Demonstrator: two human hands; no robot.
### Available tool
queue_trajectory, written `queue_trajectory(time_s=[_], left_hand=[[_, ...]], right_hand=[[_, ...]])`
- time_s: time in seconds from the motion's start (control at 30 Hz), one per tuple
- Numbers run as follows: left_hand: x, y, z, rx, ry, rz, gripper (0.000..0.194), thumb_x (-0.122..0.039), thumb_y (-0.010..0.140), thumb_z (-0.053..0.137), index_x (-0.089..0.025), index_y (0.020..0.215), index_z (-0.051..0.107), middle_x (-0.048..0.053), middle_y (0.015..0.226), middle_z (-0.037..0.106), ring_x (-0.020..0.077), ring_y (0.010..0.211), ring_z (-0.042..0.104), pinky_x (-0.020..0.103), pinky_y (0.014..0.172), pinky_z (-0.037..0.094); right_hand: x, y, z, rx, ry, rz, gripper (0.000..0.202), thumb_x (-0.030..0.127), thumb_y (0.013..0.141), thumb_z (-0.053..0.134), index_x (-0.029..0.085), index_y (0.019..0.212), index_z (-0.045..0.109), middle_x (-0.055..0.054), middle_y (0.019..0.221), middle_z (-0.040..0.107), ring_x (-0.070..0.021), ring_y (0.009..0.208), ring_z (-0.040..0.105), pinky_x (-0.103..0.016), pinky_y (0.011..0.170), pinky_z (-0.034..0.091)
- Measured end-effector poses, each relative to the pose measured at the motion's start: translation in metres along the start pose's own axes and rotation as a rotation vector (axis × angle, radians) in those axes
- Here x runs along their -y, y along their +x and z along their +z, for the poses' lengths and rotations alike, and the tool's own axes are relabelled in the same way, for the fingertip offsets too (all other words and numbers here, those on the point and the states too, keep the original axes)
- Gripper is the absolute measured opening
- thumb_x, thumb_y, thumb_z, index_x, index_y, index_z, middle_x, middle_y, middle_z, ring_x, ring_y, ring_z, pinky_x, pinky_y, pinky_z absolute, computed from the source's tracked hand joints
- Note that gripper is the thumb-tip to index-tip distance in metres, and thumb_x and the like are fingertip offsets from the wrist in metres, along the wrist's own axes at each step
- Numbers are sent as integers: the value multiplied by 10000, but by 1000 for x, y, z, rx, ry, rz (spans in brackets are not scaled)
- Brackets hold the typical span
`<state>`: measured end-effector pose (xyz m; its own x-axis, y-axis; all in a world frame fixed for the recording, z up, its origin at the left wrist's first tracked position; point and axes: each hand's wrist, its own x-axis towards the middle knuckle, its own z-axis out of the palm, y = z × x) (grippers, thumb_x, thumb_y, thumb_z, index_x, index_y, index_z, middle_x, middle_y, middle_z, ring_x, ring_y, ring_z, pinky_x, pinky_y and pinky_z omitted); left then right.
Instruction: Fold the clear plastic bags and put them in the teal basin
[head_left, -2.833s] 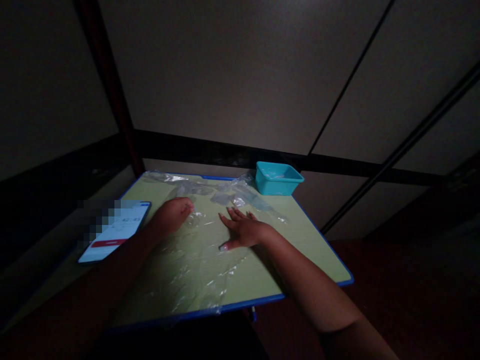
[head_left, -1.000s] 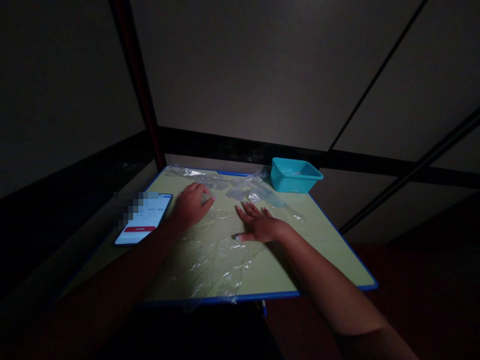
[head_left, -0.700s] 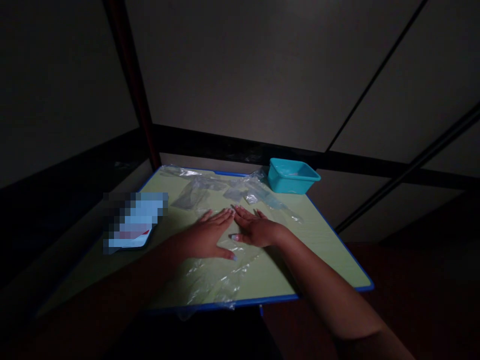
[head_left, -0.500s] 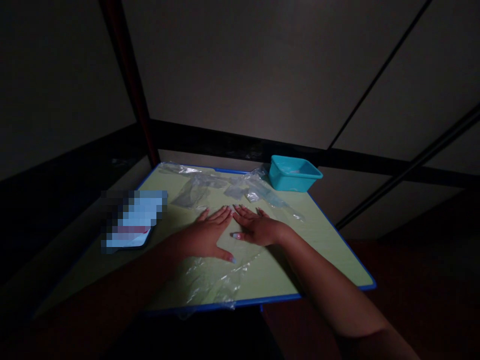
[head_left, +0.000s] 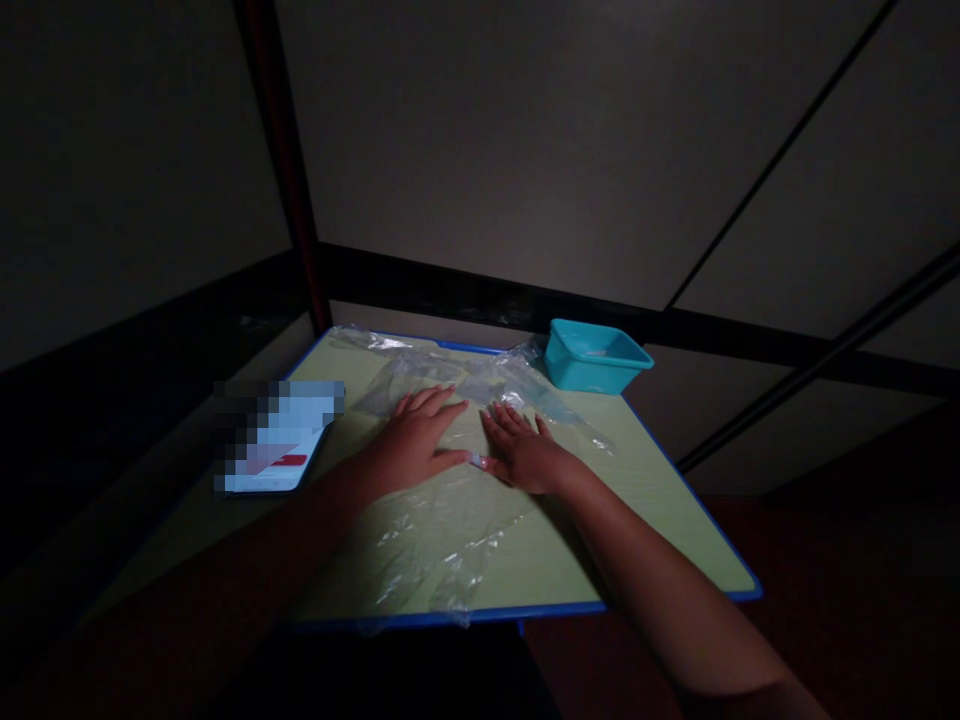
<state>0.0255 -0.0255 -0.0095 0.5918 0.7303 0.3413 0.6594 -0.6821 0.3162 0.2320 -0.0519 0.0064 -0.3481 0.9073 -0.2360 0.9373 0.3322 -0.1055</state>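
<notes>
Wall (head_left: 480, 150): greyish panels, dark seams, black band (head_left: 420, 280) low down;
Counter (head_left: 645, 500): pale yellow-green top, blue edging;
Floor (head_left: 810, 560): dark red;
Light: dim

2 hands (head_left: 409, 450) (head_left: 532, 462); 1 ea.: phone (head_left: 289, 435), tub (head_left: 592, 375), tbl. (head_left: 645, 530); plastic (head_left: 386, 385) ct. unclear.

Rt side of table (head_left: 660, 500) is offering the widest room, betw. my R hand (head_left: 529, 458) and the blue edge. Teal bin (head_left: 596, 362) is blocking the far rt corner; wall (head_left: 487, 170) is closing off the far side. Clear plastic (head_left: 442, 565) is covering the mid. strip, far to near. Phone (head_left: 289, 445) is narrowing the left, w/ only a small gap to my L hand (head_left: 411, 442).
</notes>
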Motion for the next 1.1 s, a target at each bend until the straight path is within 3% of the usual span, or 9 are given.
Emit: queue_trajectory(time_s=[0.13,0.23,0.37,0.47,0.6,0.77,0.93,1.0,1.1], left_hand=[[6,8,-2,-278,-284,-57,462,-333,698,684,-190,1125,581,111,1266,498,297,1228,381,445,1045,281],[9,12,-2,-369,-755,-227,396,-300,693,679,-206,1062,569,86,1171,538,267,1106,500,418,943,394],[9,14,-13,-269,-1468,-389,509,-262,754,625,-242,1225,434,85,1131,564,207,889,608,383,799,473],[8,12,-25,-115,-1758,-403,582,-230,805,555,-260,1336,320,51,898,608,126,624,575,271,583,479],[8,7,-29,349,-1825,-355,613,-345,858,474,-253,1405,213,-46,541,440,84,388,363,162,356,260],[10,1,-20,728,-1784,-223,726,-521,857,396,-197,1432,93,-54,527,425,91,363,326,191,354,283],[17,4,-15,657,-1836,-207,704,-522,844,417,-195,1405,147,83,904,590,168,613,556,233,452,391],[19,6,-16,567,-1858,-235,681,-523,846,394,-208,1400,153,148,1173,522,202,762,579,257,515,418],[19,8,-18,554,-1871,-198,689,-566,861,283,-192,1419,131,204,1376,356,190,728,565,286,528,403]], right_hand=[[3,3,2,-181,78,-72,723,590,853,365,203,1446,219,-123,1512,137,-294,1387,110,-593,1052,116],[2,9,6,-372,150,-103,611,479,864,432,144,1373,384,-163,1435,342,-285,1326,294,-498,1053,247],[-1,16,12,-542,221,-139,515,383,849,486,102,1280,491,-171,1311,490,-270,1227,420,-408,1019,334],[-2,16,10,-652,250,-156,530,274,846,480,109,1345,410,-162,1233,533,-253,1150,462,-387,966,377],[0,10,1,-685,253,-197,663,149,856,395,189,1463,134,-93,1011,615,-186,885,555,-304,787,436],[6,4,0,-445,42,-266,686,280,876,420,247,1467,74,-34,802,665,-162,634,567,-234,583,374],[10,1,1,-382,-44,-233,692,373,888,405,228,1468,57,-45,784,687,-179,629,586,-233,567,347],[10,0,-1,-392,-44,-223,699,379,892,401,225,1468,37,-56,854,696,-181,665,600,-234,589,355],[9,0,-2,-380,-70,-201,707,377,884,421,243,1467,45,-57,868,699,-185,675,609,-234,586,349]])
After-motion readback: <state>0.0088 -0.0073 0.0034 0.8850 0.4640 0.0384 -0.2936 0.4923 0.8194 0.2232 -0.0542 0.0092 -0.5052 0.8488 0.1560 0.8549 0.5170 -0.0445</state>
